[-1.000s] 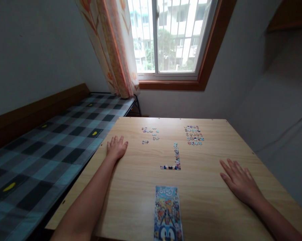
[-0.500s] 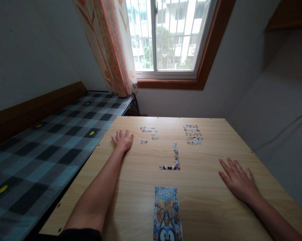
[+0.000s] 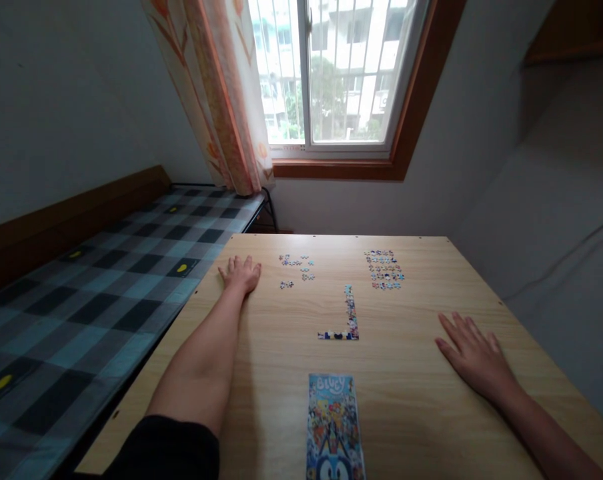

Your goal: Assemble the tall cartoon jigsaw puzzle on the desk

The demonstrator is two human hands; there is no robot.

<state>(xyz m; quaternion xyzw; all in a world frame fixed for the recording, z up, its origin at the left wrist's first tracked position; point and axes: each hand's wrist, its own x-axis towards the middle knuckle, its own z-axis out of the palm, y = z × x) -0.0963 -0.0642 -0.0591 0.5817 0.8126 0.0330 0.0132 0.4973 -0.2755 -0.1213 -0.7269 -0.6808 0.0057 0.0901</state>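
My left hand (image 3: 241, 274) lies flat and open on the wooden table (image 3: 411, 400), far out to the left, just beside a small scatter of loose puzzle pieces (image 3: 296, 268). My right hand (image 3: 474, 360) rests palm down, fingers spread, near the table's right side, holding nothing. Between them an L-shaped strip of joined puzzle pieces (image 3: 347, 318) lies at the centre. A tidy block of sorted pieces (image 3: 384, 269) sits farther back on the right. A colourful reference picture (image 3: 334, 427) lies at the near edge.
A bed with a dark and teal checked cover (image 3: 81, 293) runs along the left, close to the table's left edge. A window (image 3: 331, 73) with a patterned curtain (image 3: 221, 93) is behind. White walls close in on the right.
My left hand has slid forward across the table, closer to the loose pieces. My right hand has stayed where it was. The view has shifted a little.
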